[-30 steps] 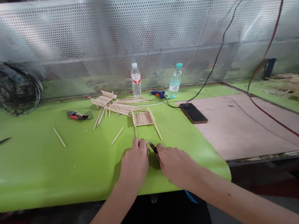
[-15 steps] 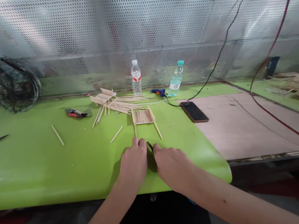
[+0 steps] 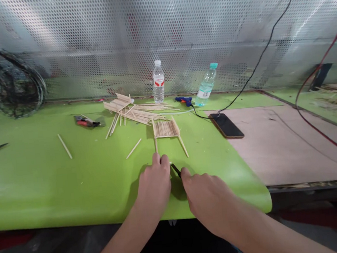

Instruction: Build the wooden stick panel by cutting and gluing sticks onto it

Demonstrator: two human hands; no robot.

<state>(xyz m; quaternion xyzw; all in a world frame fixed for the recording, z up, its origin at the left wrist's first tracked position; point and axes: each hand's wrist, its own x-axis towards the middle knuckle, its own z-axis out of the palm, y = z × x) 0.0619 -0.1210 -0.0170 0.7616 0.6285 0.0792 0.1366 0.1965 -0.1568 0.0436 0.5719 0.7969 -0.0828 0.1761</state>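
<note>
Near the front edge of the green mat, my right hand [image 3: 206, 193] is closed around a dark, narrow tool [image 3: 176, 169], its tip pointing up and left toward my other hand. My left hand [image 3: 155, 180] is closed, fingers pressed together just left of that tip; whatever it grips is too small and hidden to name. Right beyond my left fingertips stands a small frame of wooden sticks [image 3: 166, 129], with two longer sticks reaching toward me. A loose stick [image 3: 133, 148] lies left of it.
A pile of sticks [image 3: 145, 113] lies behind, with a clear bottle [image 3: 158, 83], a blue glue gun [image 3: 184, 100] and a green-capped bottle [image 3: 207, 85]. A phone [image 3: 226, 125] lies right. Cutters [image 3: 86, 121], another stick [image 3: 65, 146] and a wire coil [image 3: 18, 88] are left.
The view has shifted a little. The dark tool's tip stands slightly farther from my left fingers, and my right hand has moved slightly away to the right and down.
</note>
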